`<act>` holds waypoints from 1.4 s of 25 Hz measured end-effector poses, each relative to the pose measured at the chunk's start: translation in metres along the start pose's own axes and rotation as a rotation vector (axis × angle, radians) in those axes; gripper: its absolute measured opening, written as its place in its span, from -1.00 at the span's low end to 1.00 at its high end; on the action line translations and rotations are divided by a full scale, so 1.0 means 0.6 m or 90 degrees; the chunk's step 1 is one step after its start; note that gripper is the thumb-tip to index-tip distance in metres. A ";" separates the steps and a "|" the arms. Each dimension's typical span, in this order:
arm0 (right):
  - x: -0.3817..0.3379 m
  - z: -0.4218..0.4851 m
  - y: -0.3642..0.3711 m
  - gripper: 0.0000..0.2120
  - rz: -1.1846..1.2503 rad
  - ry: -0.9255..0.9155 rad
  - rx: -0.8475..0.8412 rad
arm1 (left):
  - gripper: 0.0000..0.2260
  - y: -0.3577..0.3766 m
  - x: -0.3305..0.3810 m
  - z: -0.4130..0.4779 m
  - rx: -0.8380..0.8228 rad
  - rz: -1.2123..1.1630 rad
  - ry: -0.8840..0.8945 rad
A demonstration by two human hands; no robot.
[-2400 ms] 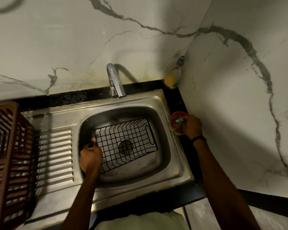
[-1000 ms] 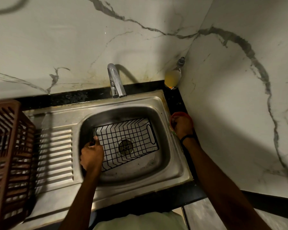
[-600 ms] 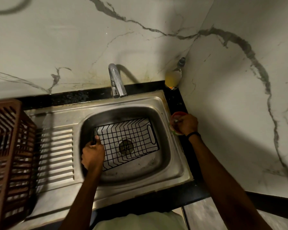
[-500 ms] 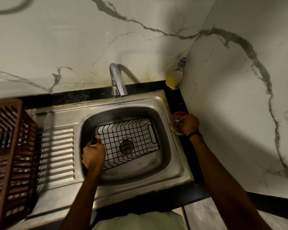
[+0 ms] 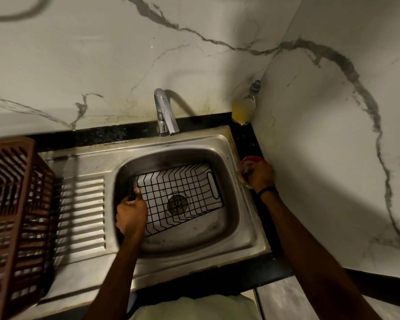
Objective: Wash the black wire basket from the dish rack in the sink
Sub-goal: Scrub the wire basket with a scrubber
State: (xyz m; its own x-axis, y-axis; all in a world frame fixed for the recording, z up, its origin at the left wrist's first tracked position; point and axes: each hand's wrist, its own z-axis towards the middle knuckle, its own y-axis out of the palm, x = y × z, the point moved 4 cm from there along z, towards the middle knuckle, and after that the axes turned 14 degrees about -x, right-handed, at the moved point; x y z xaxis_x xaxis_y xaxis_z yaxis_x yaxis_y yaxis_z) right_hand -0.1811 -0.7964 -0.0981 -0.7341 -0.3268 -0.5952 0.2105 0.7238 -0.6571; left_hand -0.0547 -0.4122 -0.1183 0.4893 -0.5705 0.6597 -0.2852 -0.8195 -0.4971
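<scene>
The black wire basket (image 5: 183, 192) lies flat in the steel sink (image 5: 240, 204), over the drain. My left hand (image 5: 131, 214) grips the basket's left end, thumb on the rim wire. My right hand (image 5: 260, 175) is at the sink's right edge, fingers curled down into a small red-rimmed round container (image 5: 246, 160) on the black counter. Something pale shows under the fingers, too blurred to name. The brown plastic dish rack (image 5: 12, 215) stands at the far left on the drainboard.
A chrome tap (image 5: 164, 114) stands behind the basin, not running. A bottle of yellow liquid (image 5: 244, 108) sits in the back right corner against the marble walls. The ribbed drainboard (image 5: 81, 215) lies between rack and basin.
My right hand has kept working in the red container, shifting slightly over it. My left hand and the basket have stayed in place.
</scene>
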 end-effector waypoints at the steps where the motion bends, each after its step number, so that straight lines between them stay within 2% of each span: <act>1: 0.005 0.004 0.004 -0.77 0.032 0.003 -0.003 | -0.20 -0.006 0.012 -0.012 0.001 -0.003 -0.001; 2: 0.011 0.013 0.008 -0.77 0.046 0.009 0.006 | -0.24 -0.010 0.019 -0.019 0.002 -0.001 -0.001; 4: 0.011 0.023 0.012 -0.77 0.009 0.039 0.019 | -0.44 -0.017 0.031 -0.030 0.002 0.006 0.011; 6: 0.006 0.024 0.016 -0.78 -0.028 0.053 0.040 | -0.52 -0.025 0.033 -0.030 0.014 0.002 0.015; 10: -0.004 0.027 0.032 -0.82 -0.196 0.018 0.042 | -0.50 -0.044 0.025 -0.026 0.010 0.004 0.008; 16: -0.018 0.009 0.023 -0.86 -0.190 -0.013 0.067 | -0.56 -0.072 0.029 -0.036 0.002 -0.034 0.012; 19: -0.032 -0.027 0.008 -0.83 -0.058 -0.016 0.112 | -0.60 -0.089 0.033 -0.035 -0.005 -0.046 0.031; 21: -0.027 -0.044 0.007 -0.82 0.052 -0.001 0.139 | -0.56 -0.101 0.037 -0.035 0.006 -0.053 0.048; 24: -0.019 -0.069 0.018 -0.85 0.381 0.069 0.157 | -0.54 -0.115 0.040 -0.032 0.018 -0.071 0.100; 25: -0.011 -0.073 0.017 -0.81 0.402 0.085 0.192 | -0.55 -0.119 0.043 -0.033 0.019 -0.072 0.122; 26: -0.008 -0.082 0.014 -0.75 0.359 0.114 0.232 | -0.56 -0.123 0.047 -0.034 0.020 -0.073 0.143; 28: 0.021 -0.069 0.021 -0.62 0.344 0.152 0.203 | -0.59 -0.127 0.054 -0.038 0.023 -0.088 0.172; 30: 0.055 -0.043 0.031 -0.57 0.509 0.152 0.144 | -0.65 -0.124 0.065 -0.043 0.014 -0.115 0.187; 33: 0.000 -0.100 0.032 -0.68 0.833 0.131 0.132 | -0.71 -0.120 0.071 -0.044 0.018 -0.145 0.208; 35: -0.035 -0.139 0.053 -0.72 1.046 0.092 0.049 | -0.72 -0.121 0.077 -0.048 0.028 -0.163 0.227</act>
State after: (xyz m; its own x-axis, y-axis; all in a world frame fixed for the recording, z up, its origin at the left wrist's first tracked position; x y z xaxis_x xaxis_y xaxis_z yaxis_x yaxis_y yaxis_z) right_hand -0.2129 -0.7156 -0.0678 0.2426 0.7691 -0.5913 0.8009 0.1851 0.5694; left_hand -0.0352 -0.3810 -0.0354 0.2228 -0.3396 0.9138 -0.1531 -0.9379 -0.3113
